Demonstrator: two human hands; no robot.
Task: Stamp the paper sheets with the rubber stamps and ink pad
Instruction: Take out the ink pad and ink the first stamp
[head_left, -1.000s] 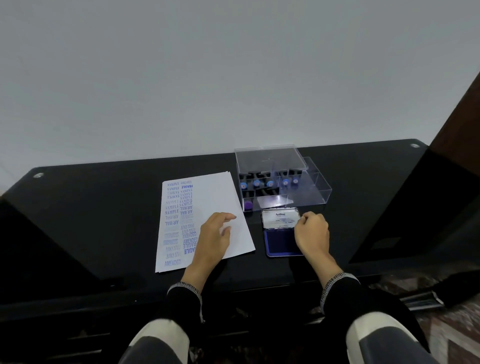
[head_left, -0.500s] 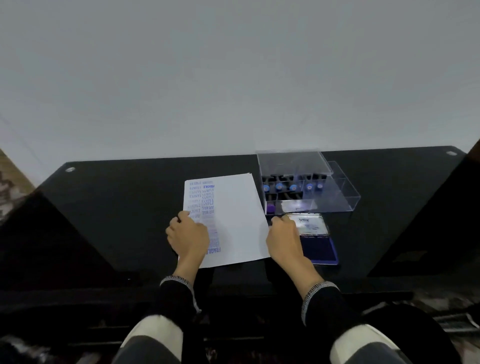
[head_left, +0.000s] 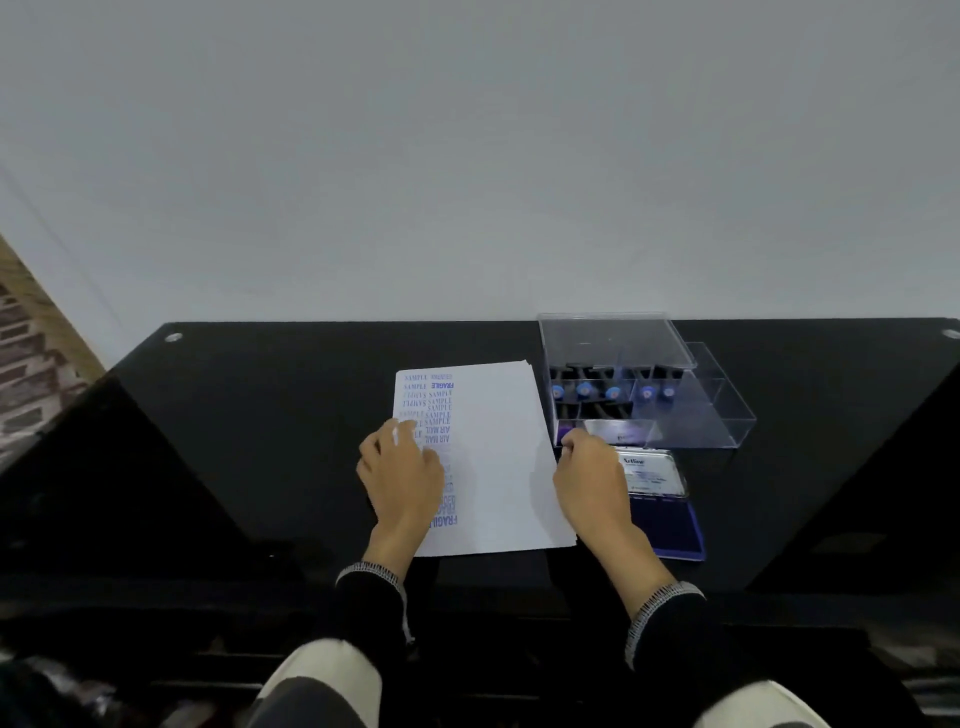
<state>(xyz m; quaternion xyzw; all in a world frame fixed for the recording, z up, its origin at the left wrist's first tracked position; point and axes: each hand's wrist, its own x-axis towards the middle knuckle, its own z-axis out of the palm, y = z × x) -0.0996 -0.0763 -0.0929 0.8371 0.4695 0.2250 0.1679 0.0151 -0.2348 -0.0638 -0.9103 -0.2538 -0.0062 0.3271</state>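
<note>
Right, nearest us: left hand (head_left: 402, 475) rests on the paper sheets (head_left: 493, 462), at their left edge, fingers loosely curled; whether it grips we can't tell. Right hand (head_left: 592, 480) sits curled at their right edge, hold unclear. Open ink pad (head_left: 662, 506) just right on the surface (head_left: 260, 415). Farther back, rubber stamps (head_left: 613, 392) in a clear box (head_left: 727, 410).

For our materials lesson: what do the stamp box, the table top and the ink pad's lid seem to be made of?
Stamp box: clear, glossy, rigid plastic, most likely; the stamps show through its walls.
Table top: black and glossy, perhaps glass or lacquer; it shows faint reflections and has a metal-looking stud at a corner.
Ink pad lid: probably metal; silvery sheen with printed lettering.
</note>
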